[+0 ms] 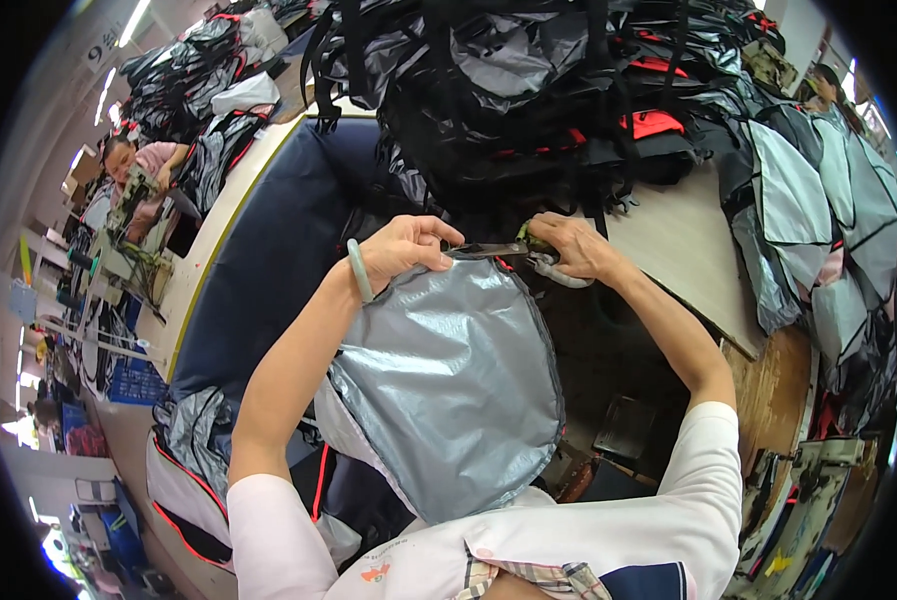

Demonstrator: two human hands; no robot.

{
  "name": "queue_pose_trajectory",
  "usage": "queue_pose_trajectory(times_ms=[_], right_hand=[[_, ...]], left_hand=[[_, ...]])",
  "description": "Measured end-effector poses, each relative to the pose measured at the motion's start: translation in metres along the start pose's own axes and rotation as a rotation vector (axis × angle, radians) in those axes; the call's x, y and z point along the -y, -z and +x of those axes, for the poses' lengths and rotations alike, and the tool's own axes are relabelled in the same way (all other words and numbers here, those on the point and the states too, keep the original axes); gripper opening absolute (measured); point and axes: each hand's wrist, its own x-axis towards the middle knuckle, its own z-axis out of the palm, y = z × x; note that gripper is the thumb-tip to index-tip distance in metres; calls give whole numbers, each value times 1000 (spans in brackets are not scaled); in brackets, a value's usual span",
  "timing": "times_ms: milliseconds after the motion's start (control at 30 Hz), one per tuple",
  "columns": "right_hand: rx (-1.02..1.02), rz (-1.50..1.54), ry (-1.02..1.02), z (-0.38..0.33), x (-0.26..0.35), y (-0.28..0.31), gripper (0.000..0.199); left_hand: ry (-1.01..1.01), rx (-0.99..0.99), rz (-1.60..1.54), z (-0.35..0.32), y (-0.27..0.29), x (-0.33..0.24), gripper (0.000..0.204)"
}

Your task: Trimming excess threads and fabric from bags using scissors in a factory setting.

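Note:
A silver-grey fabric piece (448,370) with a dark bound edge hangs in front of my body. My left hand (408,246) pinches its upper edge between thumb and fingers. In my right hand (571,248) is a pair of scissors (498,249), their handles inside my closed fingers. The blades point left along the top edge of the fabric, close to my left fingertips. Whether the blades touch the fabric is too small to tell.
Black and silver bags (518,90) with straps are heaped ahead. More silver-grey pieces (798,190) hang at the right, above a sewing machine (808,500). Dark blue cloth (258,260) covers the left side. A person (143,170) sits at another machine farther left.

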Motion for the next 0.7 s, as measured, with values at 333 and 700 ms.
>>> queue_pose_trajectory(times_ms=[333, 700], right_hand=[[-212, 38, -85, -31, -7, -17, 30], [-554, 853, -802, -161, 136, -115, 17]], left_hand=[[-47, -62, 104, 11, -3, 0, 30], [-461, -1133, 946, -86, 9, 24, 21]])
